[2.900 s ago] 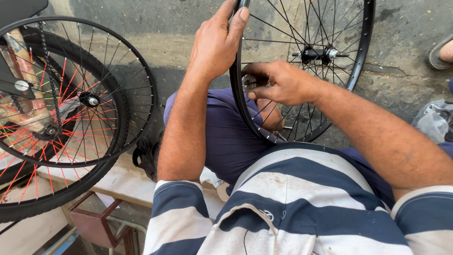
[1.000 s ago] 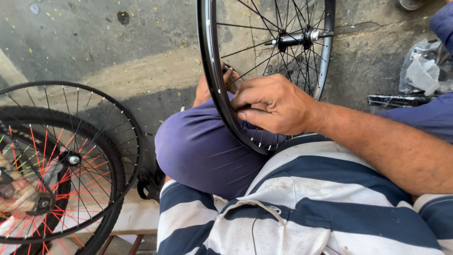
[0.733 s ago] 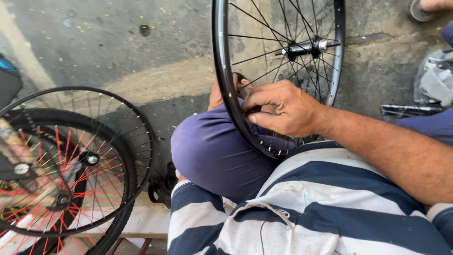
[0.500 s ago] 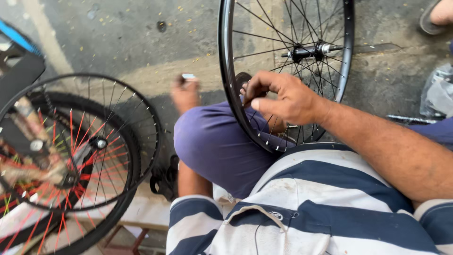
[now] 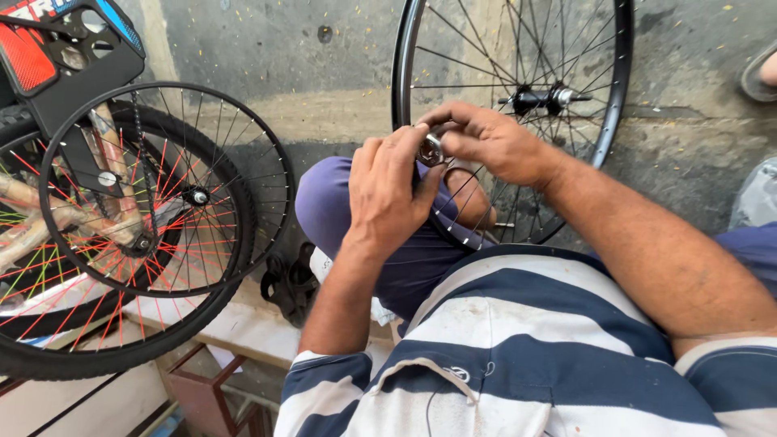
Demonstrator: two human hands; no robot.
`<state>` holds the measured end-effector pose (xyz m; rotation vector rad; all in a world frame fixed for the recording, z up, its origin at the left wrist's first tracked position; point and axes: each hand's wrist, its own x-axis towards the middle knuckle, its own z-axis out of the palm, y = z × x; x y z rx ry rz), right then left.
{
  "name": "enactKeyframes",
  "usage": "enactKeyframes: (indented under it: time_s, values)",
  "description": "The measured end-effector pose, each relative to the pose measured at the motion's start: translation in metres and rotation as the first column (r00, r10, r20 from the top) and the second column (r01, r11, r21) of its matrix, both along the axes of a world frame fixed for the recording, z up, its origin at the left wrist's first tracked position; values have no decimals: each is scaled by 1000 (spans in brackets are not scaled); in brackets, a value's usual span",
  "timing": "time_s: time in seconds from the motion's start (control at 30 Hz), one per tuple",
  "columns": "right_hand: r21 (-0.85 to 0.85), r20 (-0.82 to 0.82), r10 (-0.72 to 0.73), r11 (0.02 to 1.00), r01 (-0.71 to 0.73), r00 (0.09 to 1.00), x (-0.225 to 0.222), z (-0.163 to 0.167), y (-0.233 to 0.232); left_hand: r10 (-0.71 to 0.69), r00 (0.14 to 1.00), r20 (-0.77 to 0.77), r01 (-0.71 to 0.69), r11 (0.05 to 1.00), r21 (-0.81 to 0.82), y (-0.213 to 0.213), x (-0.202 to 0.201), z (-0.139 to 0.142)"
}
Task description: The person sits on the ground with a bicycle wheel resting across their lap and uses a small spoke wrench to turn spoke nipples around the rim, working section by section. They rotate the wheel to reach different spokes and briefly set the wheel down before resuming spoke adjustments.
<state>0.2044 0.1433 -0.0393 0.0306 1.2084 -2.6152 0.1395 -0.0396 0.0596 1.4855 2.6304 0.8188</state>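
A black bicycle wheel rim (image 5: 398,121) with thin spokes and a metal hub (image 5: 541,99) stands upright between my knees. My left hand (image 5: 388,190) and my right hand (image 5: 490,142) meet at the rim's near left edge. Between their fingertips sits a small round metal part (image 5: 430,149), pinched from both sides. My left knee in blue trousers (image 5: 328,202) lies under the left hand. The rim's lower arc is hidden behind my hands and striped shirt (image 5: 518,348).
At the left lean a bare black rim (image 5: 267,158) and a tyred bicycle wheel with red spokes (image 5: 97,243), below a black bike frame part (image 5: 65,57). A dark sandal (image 5: 287,279) lies on the concrete floor. Another person's sandalled foot (image 5: 761,73) shows at the far right.
My left hand came up from the floor beside my knee and joined the right hand at the rim, where both now pinch a small metal part. The camera view shifted right.
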Motion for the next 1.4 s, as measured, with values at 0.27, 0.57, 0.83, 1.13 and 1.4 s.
enactKeyframes:
  time_s: [0.27,0.57,0.83,1.13,1.4]
  values:
    - [128,6,-84,988,82,996,5,-12,-6,157,986,-62,-140,964,224,7,14,-3]
    - [247,59,-398,894,373,916,5,-15,-17,211,919,335,-144,966,-214,15,-85,-40]
    - [208,96,-370,915,345,924,-2,-20,-19,285,832,477,-262,958,-115,18,-120,-42]
    - [244,-1,-293,927,284,956,-8,-25,-14,262,856,446,-248,965,-91,20,-133,-48]
    - [699,-273,-327,579,420,905,-7,-3,-18,251,873,419,-234,968,-91,16,-134,-52]
